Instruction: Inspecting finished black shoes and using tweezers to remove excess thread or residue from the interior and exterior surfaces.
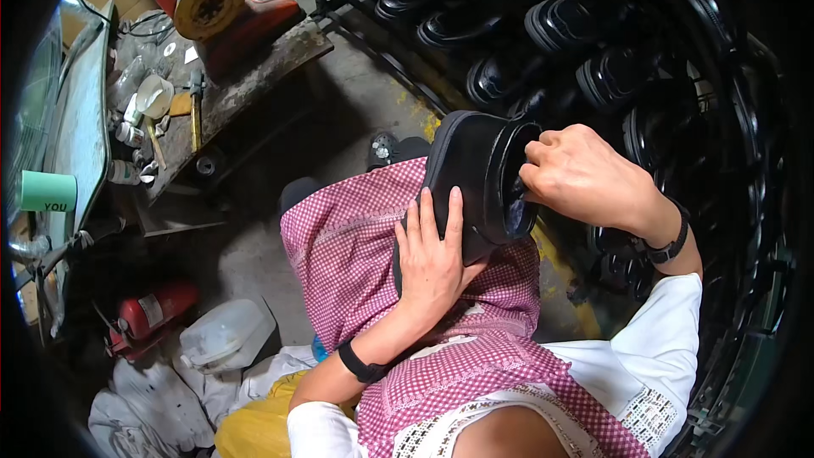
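A black leather shoe (466,178) lies on its side over my lap, its thick dark sole to the left and its opening turned to the right. Across its upper rests my left hand (431,267), fingers long and close together, thumb lower down, holding the shoe against my thighs. My right hand (589,174) is closed at the shoe's opening, with thumb and fingertips curled in at the collar. What those fingertips pinch, if anything, is hidden. Under the shoe spreads a red-and-white checked apron (348,229).
Racks of shiny black shoes (564,21) fill the right and far side. At left stands a worn workbench (280,55) with a round yellow-rimmed machine (209,2), a hammer (196,110) and small pots. A red fire extinguisher (151,314) and a whitish plastic jug (227,335) sit lower left.
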Demonstrator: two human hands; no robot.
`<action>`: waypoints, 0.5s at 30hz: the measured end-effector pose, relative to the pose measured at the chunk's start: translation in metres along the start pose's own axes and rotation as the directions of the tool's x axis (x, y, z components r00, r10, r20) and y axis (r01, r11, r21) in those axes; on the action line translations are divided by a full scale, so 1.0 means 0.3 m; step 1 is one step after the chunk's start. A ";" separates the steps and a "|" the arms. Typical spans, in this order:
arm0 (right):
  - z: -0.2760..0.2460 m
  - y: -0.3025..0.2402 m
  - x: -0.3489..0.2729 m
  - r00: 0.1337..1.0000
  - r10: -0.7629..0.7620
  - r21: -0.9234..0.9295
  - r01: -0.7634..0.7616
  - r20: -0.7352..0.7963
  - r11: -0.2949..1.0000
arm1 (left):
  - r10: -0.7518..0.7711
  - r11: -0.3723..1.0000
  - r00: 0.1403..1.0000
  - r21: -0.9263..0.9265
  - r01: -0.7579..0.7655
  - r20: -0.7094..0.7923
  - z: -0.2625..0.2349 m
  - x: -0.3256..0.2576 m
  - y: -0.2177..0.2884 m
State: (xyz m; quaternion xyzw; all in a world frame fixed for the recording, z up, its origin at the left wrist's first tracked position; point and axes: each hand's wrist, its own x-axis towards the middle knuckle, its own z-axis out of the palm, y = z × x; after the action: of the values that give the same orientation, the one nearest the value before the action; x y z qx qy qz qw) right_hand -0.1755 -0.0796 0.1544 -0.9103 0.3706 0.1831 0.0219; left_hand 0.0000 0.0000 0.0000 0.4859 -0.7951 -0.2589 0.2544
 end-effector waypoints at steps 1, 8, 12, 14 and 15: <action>0.006 0.002 0.002 1.000 -0.024 0.012 0.024 -0.003 1.000 | 0.004 1.000 1.000 0.004 -0.004 -0.004 0.001 0.000 0.002; 0.031 0.009 -0.013 0.999 -0.041 0.040 0.043 -0.035 0.998 | 0.014 1.000 1.000 0.006 -0.013 -0.023 -0.002 -0.002 -0.007; 0.018 0.034 -0.075 0.921 0.129 0.268 -0.028 -0.368 0.963 | 0.014 0.999 0.998 -0.040 -0.017 -0.055 -0.002 0.005 -0.016; 0.047 0.022 -0.093 0.833 0.336 0.503 -0.082 -0.440 0.861 | 0.012 0.998 0.999 -0.063 -0.015 -0.040 -0.007 0.006 -0.023; 0.060 0.006 -0.109 0.715 0.539 0.705 -0.091 -0.446 0.703 | 0.022 0.998 0.999 -0.055 -0.025 -0.047 -0.010 0.006 -0.035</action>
State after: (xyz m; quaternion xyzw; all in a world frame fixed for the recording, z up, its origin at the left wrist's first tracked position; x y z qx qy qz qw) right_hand -0.2040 -0.0558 0.1493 -0.7697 0.5551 -0.2647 0.1713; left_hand 0.0079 -0.0063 -0.0045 0.4750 -0.7871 -0.2667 0.2894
